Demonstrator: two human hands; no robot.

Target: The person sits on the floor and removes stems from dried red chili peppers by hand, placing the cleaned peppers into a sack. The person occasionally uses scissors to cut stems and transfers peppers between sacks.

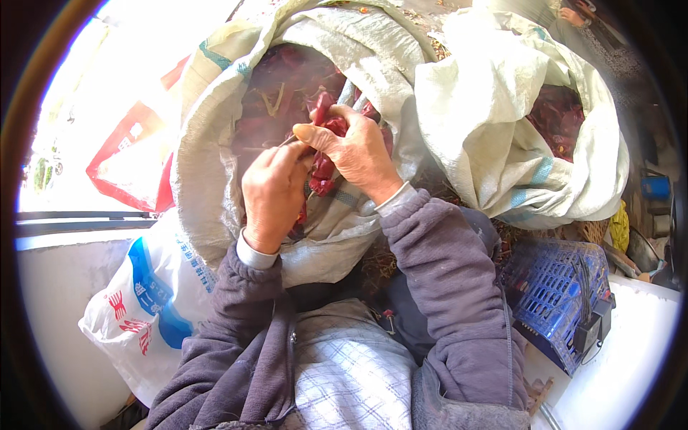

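Dried red chili peppers [323, 171] are between my two hands, over the mouth of a white woven sack [207, 156] with its rim rolled outward. My right hand [357, 145] grips some of the peppers, its thumb pointing left across them. Close beside it, my left hand [277, 188] has its fingers curled at the pepper stems; a thin stem-like piece shows at its fingertips, and what lies inside the fingers is hidden. More dark red peppers [290, 70] fill the sack below, partly blurred.
At the right stands a second woven sack [484, 129] with red peppers [556, 121] inside. Nearer are a blue plastic crate [553, 290] and a black adapter-like box [591, 328]. A printed white bag [118, 344] lies at the left. Another person's hand [571, 17] shows at the upper right.
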